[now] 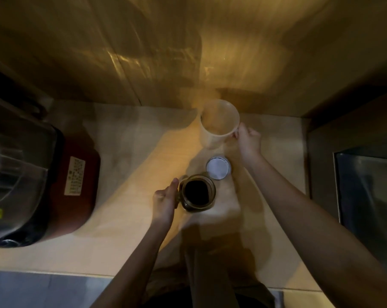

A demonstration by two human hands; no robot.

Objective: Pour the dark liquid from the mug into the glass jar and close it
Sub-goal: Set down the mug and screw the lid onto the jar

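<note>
Dim, warm amber light falls from overhead, brightest on the middle of the counter [126,196] and fading to near black at its left and right edges. Soft shadows of both arms fan across it. Streaky glare smears the back wall [143,52]. Everything looks soft and slightly motion-blurred, and the wide lens bends the edges.
</note>
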